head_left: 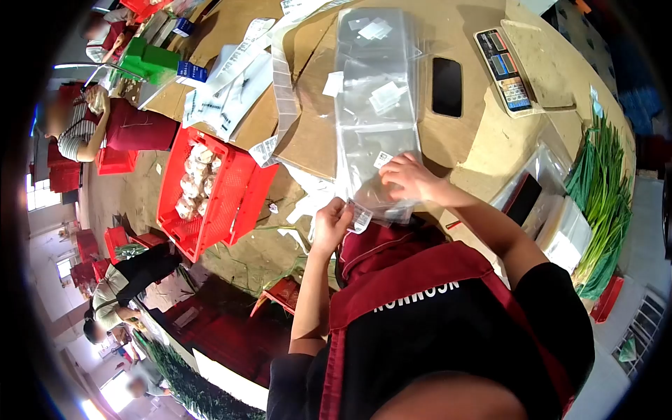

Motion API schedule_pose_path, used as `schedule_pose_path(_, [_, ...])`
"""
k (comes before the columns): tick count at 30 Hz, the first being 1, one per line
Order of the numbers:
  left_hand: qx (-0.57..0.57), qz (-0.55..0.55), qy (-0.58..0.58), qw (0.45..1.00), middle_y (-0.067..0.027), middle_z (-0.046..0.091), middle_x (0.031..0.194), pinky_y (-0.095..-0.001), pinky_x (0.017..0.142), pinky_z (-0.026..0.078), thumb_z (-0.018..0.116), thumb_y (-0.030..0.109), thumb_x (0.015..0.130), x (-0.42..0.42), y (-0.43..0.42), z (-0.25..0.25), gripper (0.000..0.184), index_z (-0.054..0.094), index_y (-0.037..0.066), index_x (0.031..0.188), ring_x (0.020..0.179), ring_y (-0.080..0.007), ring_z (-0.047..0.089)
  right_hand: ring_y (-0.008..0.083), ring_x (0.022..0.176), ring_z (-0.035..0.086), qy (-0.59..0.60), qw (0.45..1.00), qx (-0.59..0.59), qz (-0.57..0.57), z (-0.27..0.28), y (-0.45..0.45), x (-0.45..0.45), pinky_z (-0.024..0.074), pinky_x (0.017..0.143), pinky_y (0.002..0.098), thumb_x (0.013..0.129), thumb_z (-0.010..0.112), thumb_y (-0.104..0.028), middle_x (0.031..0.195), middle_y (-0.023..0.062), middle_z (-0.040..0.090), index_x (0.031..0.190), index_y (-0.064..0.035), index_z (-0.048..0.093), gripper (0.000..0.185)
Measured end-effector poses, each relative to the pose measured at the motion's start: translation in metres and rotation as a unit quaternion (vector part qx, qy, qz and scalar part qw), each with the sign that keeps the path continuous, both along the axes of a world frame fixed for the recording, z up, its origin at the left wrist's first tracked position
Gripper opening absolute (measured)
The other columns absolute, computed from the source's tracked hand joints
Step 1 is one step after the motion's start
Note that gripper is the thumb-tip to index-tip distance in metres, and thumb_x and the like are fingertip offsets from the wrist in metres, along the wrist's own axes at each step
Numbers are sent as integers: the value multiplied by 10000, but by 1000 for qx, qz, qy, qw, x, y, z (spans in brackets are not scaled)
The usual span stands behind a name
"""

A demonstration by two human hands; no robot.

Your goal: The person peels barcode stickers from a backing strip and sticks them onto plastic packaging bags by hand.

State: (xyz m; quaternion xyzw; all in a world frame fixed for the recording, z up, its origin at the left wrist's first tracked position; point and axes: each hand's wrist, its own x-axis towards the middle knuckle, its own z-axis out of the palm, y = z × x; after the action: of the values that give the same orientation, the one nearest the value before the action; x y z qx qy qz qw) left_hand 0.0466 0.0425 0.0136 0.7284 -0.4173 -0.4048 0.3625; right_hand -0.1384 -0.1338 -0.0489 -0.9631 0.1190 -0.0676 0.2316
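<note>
My left hand (332,225) is closed on a small white printed label sheet (360,218) in front of my apron. Above the near end of the clear plastic bags (378,143), my right hand (413,179) has its fingers curled, with a small white label (383,159) at the fingertips. The bags lie flat in a long row across the table, overlapping one another. Small loose white labels (386,98) lie in a heap on them, and another group rests farther up.
A black phone (447,87) and a scale's display panel (505,72) lie right of the bags. Green stalks (603,189) are at the far right. Label strips (283,84) curl at left, above a red crate (203,189) with whitish produce. Other people work at left.
</note>
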Motion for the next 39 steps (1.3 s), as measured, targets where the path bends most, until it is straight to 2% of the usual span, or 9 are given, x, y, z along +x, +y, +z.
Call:
schedule_pose_path(19, [2, 28, -13, 1000, -68, 545, 551, -264, 491, 427, 576, 162, 860, -4, 11, -13, 210, 558, -20, 757, 516, -83, 526, 134, 908, 495, -70, 997, 16, -5, -19, -1, -5, 350, 823, 320, 809, 577, -257, 991, -58, 585, 785, -144, 622, 124])
schedule_pose_path(22, [31, 26, 39, 998, -75, 551, 550, -270, 491, 433, 583, 175, 858, -6, 8, 1, 216, 565, -22, 770, 535, -91, 563, 132, 657, 521, -78, 850, 372, -364, 27, -32, 2, 440, 653, 283, 847, 532, -66, 875, 27, 598, 843, -86, 600, 71])
schedule_pose_path(23, [32, 31, 40, 998, -75, 551, 550, -270, 491, 433, 583, 175, 858, -7, 9, -1, 216, 565, -22, 770, 535, -91, 563, 120, 698, 522, -436, 687, 503, -291, -3, -60, -1, 435, 672, 250, 838, 531, -9, 858, 36, 585, 875, -54, 581, 76])
schedule_pose_path(25, [57, 52, 2, 997, -66, 577, 584, -268, 506, 454, 575, 148, 869, -5, 7, -6, 189, 564, -33, 817, 552, -110, 589, 135, 853, 509, -450, 744, 145, -473, 71, -82, -3, 410, 790, 260, 860, 547, -49, 853, 44, 564, 1000, -27, 568, 143])
schedule_pose_path(28, [-15, 66, 129, 989, -65, 614, 695, -257, 586, 481, 540, 91, 887, -19, -8, -2, 138, 552, -44, 917, 628, -118, 602, 177, 873, 500, -383, 886, -36, -259, 81, -46, -2, 391, 806, 273, 813, 613, -76, 877, 75, 576, 978, -15, 591, 177])
schedule_pose_path(30, [-88, -6, 259, 962, -67, 612, 845, -250, 724, 473, 505, -7, 881, -28, -16, -7, 160, 521, -46, 1035, 790, -112, 587, 148, 809, 523, -197, 967, 130, -97, 64, -6, 9, 409, 723, 258, 775, 654, -91, 847, 75, 605, 865, -16, 615, 124])
schedule_pose_path(32, [-36, -56, 234, 970, -62, 608, 852, -250, 719, 475, 509, -1, 882, -30, -23, 11, 131, 520, -50, 1003, 771, -112, 581, 129, 619, 531, 4, 901, 429, -67, 38, 19, 5, 405, 558, 251, 715, 724, -160, 701, 36, 603, 774, -29, 614, 181])
schedule_pose_path(37, [5, 6, 127, 992, -17, 607, 681, -218, 545, 432, 612, 69, 828, -18, -18, -2, 94, 582, -19, 818, 601, -72, 537, 122, 511, 526, -51, 889, 439, -120, 44, 31, 16, 396, 494, 244, 704, 729, -201, 600, 37, 605, 684, -26, 611, 212])
schedule_pose_path(39, [37, -44, -67, 996, -141, 552, 592, -313, 516, 425, 651, 142, 772, -9, -19, -1, 168, 586, -13, 762, 519, -228, 528, 133, 504, 531, -55, 910, 389, -129, 29, 22, 20, 405, 492, 250, 706, 729, -228, 575, 44, 593, 669, -27, 612, 235])
